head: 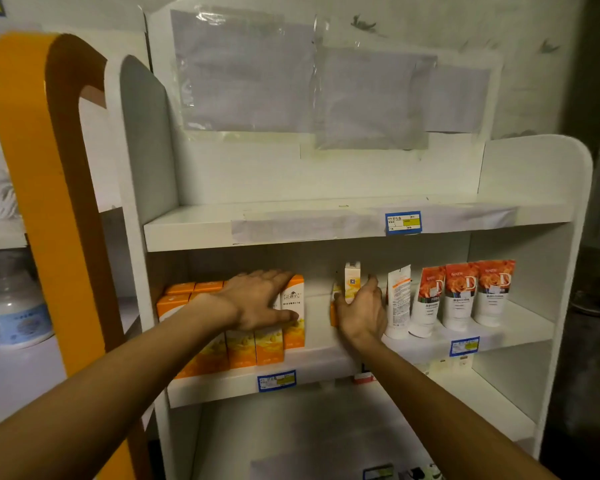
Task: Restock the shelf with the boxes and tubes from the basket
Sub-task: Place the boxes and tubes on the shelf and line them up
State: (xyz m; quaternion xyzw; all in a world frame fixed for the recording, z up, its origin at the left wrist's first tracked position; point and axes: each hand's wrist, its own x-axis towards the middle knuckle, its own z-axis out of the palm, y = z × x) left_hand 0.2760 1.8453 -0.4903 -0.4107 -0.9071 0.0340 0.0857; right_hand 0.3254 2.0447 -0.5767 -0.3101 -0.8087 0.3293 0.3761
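**Both hands on the middle shelf, mid-restock**

White shelving unit (534,188) fills most of the frame, orange-edged rack (25,140) on the far left. Middle shelf (319,370) holds a block of orange boxes (267,344) left of centre and a row of tubes (458,296) at right. Left hand (257,299) lies flat on the boxes, fingers straight and spread over the tops. Right hand (361,313) is at centre frame, fingers curled round a small yellow-white box (351,278) standing upright just left of the tubes. Blue price tags (403,222) are stuck on the shelf edges.
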